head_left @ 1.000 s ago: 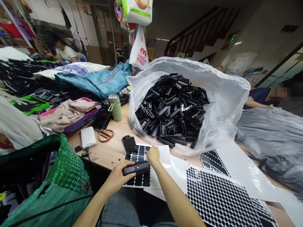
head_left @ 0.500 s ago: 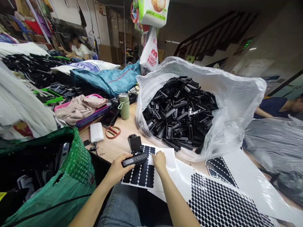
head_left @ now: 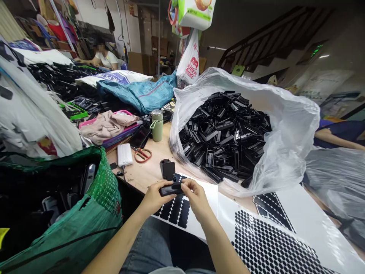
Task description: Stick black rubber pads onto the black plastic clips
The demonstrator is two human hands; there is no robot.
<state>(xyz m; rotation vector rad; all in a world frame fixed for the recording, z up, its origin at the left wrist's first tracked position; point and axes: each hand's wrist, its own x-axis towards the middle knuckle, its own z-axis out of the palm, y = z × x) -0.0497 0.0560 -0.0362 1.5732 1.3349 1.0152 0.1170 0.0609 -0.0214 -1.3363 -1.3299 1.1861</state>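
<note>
My left hand [head_left: 154, 198] grips a long black plastic part [head_left: 170, 189] by its left end, above the near table edge. My right hand [head_left: 196, 198] is closed on the part's right end, fingertips pinched against it. Under both hands lies a white sheet of black oval stickers [head_left: 176, 209]. Another black plastic part [head_left: 167, 169] rests on the table just beyond the hands. A big clear plastic bag [head_left: 285, 137] holding a heap of black plastic parts [head_left: 225, 137] stands behind them.
A larger sheet of round black stickers [head_left: 265, 243] lies to the right. Scissors [head_left: 142, 154], a white power bank [head_left: 124, 154] and a green bottle [head_left: 156, 125] sit at the left. A green bag [head_left: 71, 224] hangs at the near left. Other people sit far left and far right.
My right hand left the sticker sheet and came onto the black part that my left hand holds. The view shifted left.
</note>
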